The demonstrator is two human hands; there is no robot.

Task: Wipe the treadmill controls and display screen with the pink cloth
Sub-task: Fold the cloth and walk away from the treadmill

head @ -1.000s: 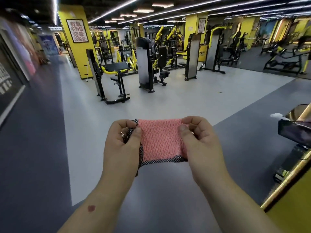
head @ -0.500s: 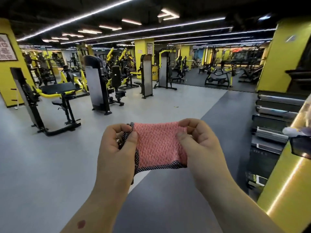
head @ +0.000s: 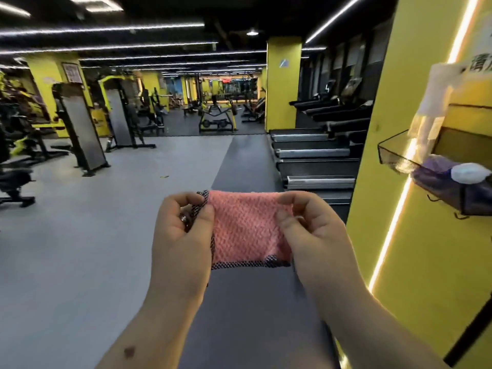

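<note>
A pink cloth [head: 246, 230] with a dark checked border is stretched flat between both hands, low in the middle of the view. My left hand [head: 181, 235] pinches its left edge between thumb and curled fingers. My right hand [head: 316, 230] pinches the right edge the same way. A row of treadmills [head: 316, 155] stands ahead to the right, seen from the belt ends. Their consoles [head: 330, 89] are far off and dim, and no controls or screen can be made out.
A yellow pillar [head: 415, 235] rises close on my right, carrying a black wire basket [head: 394, 155] with a spray bottle [head: 436, 102] and a purple cloth [head: 436, 171]. Weight machines [head: 80, 129] fill the left and back. A dark floor strip [head: 239, 161] leads ahead past the treadmills.
The view has swung to the right, bringing the treadmill row and the pillar with its basket into sight. Both hands keep the same hold on the cloth.
</note>
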